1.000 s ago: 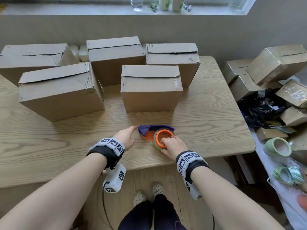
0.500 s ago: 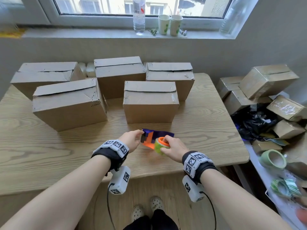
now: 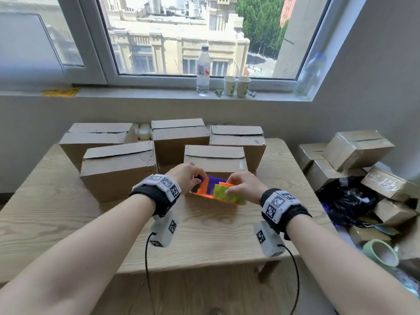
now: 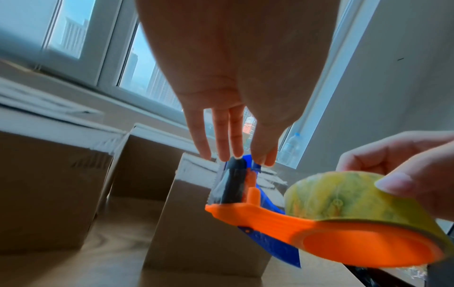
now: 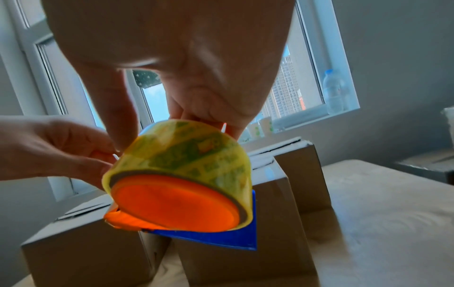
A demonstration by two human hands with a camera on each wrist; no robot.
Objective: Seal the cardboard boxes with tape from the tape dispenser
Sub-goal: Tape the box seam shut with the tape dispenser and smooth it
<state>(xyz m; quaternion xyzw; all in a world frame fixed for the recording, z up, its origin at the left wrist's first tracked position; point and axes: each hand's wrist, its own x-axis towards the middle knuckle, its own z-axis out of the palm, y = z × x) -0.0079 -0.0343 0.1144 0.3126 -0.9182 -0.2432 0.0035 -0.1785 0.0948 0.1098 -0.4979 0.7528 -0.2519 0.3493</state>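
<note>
Daylight from the window (image 3: 177,35) lights the scene evenly; wrist views show backlit, blurred palms and strong wide-angle edge distortion.

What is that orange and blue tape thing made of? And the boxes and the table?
The tape dispenser looks like hard plastic: solid orange and blue, smooth, matte. Its tape roll seems a glossy, see-through yellowish film. The boxes look like plain brown cardboard, dull, creased at the flaps. The table shows pale wood grain; real wood or laminate, I cannot tell.
</note>
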